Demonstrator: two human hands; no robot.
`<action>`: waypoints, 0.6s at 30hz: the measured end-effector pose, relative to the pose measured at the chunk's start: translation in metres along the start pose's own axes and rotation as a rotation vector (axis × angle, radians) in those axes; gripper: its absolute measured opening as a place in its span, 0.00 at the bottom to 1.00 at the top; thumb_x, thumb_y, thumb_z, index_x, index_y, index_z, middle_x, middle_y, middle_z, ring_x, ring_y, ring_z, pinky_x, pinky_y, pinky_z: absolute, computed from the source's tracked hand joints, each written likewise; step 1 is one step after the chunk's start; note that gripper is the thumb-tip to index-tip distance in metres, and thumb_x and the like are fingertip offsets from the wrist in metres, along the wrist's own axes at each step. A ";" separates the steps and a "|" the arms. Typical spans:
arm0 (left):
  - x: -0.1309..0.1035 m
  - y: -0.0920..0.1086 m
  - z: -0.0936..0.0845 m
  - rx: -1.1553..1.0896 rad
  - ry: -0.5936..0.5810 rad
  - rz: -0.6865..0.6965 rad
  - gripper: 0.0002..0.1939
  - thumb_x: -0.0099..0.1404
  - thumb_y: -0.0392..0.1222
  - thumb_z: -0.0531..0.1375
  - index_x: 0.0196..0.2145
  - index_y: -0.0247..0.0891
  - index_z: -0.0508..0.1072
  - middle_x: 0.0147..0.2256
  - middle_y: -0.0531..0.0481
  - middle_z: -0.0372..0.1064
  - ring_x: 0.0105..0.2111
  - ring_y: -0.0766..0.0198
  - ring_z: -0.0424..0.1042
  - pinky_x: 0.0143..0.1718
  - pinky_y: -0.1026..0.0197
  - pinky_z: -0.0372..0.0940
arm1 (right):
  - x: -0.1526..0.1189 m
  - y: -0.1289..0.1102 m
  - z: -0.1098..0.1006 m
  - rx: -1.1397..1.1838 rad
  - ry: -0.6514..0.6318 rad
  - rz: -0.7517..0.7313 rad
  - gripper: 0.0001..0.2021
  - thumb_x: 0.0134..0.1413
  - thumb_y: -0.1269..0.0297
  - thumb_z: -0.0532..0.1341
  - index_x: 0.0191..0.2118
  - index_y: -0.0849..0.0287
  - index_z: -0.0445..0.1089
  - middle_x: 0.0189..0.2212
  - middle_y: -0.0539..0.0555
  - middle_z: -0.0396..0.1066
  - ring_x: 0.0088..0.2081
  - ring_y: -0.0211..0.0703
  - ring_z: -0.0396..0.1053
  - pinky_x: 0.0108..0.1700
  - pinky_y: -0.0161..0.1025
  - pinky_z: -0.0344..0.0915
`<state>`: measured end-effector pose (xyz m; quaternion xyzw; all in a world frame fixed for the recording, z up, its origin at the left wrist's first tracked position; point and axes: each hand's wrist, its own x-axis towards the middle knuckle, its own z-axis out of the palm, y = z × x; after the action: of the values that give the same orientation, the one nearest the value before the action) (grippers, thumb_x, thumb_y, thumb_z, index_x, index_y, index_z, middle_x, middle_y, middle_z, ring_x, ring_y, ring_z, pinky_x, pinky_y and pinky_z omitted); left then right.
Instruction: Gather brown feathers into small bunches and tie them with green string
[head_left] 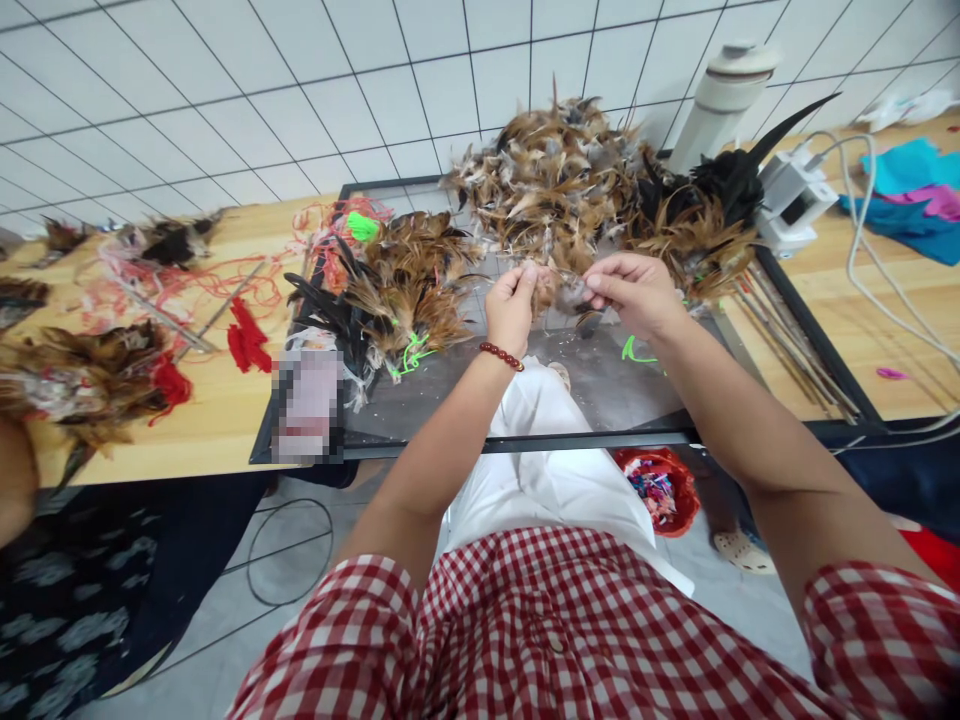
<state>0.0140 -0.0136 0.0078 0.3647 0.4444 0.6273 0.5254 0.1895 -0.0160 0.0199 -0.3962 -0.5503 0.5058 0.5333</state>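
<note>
The left hand [512, 306] is closed, fingertips pinching a brown tuft [547, 289] on its right side. The tuft sits between the hands, nearer the left, above the pane [390, 405]; its long axis cannot be told. A grey feather [574, 296] adjoins it on the right, pinched by the right hand [639, 292]. The pile [555, 185] lies beyond both hands.
</note>
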 end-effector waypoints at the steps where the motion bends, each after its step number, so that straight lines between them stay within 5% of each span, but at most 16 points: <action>1: 0.000 0.001 0.000 -0.010 -0.018 -0.030 0.11 0.66 0.46 0.69 0.28 0.40 0.78 0.34 0.51 0.80 0.37 0.66 0.79 0.46 0.60 0.72 | -0.003 -0.002 0.003 -0.025 -0.037 0.000 0.23 0.37 0.44 0.80 0.31 0.57 0.79 0.24 0.51 0.76 0.23 0.37 0.69 0.27 0.38 0.69; 9: -0.015 -0.001 0.004 0.020 -0.262 -0.116 0.12 0.62 0.45 0.73 0.28 0.38 0.78 0.27 0.53 0.78 0.30 0.69 0.76 0.38 0.65 0.71 | -0.006 0.002 0.008 -0.284 0.002 -0.314 0.17 0.50 0.41 0.74 0.32 0.49 0.84 0.32 0.52 0.78 0.32 0.43 0.74 0.41 0.47 0.76; 13: -0.020 0.001 0.006 0.011 -0.321 -0.213 0.13 0.63 0.48 0.72 0.29 0.37 0.77 0.25 0.53 0.76 0.25 0.69 0.74 0.33 0.65 0.71 | -0.004 0.006 0.003 -0.410 0.047 -0.386 0.13 0.54 0.45 0.72 0.33 0.48 0.84 0.33 0.52 0.79 0.37 0.46 0.75 0.46 0.50 0.75; 18: -0.021 0.006 0.006 0.060 -0.363 -0.178 0.17 0.64 0.47 0.71 0.24 0.36 0.74 0.20 0.56 0.70 0.21 0.73 0.66 0.26 0.68 0.62 | -0.002 0.014 0.004 -0.427 0.127 -0.394 0.15 0.53 0.44 0.73 0.34 0.50 0.83 0.34 0.53 0.78 0.38 0.46 0.74 0.45 0.48 0.74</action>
<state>0.0217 -0.0336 0.0162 0.4465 0.3914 0.4891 0.6390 0.1846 -0.0160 0.0065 -0.4157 -0.6761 0.2396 0.5593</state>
